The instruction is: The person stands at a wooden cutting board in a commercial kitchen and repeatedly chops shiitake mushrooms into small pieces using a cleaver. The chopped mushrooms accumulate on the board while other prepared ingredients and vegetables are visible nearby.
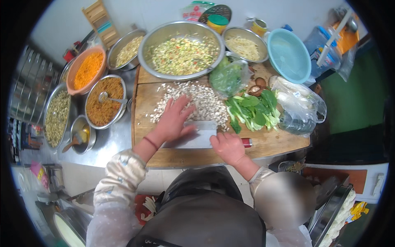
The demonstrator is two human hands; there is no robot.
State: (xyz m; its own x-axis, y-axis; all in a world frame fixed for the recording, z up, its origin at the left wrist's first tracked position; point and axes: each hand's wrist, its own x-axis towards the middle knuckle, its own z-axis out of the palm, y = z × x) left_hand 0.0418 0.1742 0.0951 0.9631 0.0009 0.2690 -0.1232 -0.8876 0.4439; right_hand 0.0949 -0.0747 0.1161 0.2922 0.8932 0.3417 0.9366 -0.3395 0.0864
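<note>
My right hand [228,146] is closed around the red handle of a cleaver [203,134], and the handle's end sticks out past the fist. The broad blade lies almost flat near the front edge of a wooden cutting board [182,157], pointing left. My left hand [174,119] hovers with spread fingers over the blade's left part and the near side of a chopped heap; it holds nothing. That heap is of small diced white pieces [203,102], which I cannot identify for certain. Leafy green bok choy [254,109] lies right of the heap.
Behind the heap stands a large steel bowl [182,75] of chopped vegetable mix. A bagged green vegetable [226,77], brown mushrooms [259,86] and bagged white vegetables [297,98] line the right side. Bowls with orange shreds [88,71] and brown filling [103,112] stand left.
</note>
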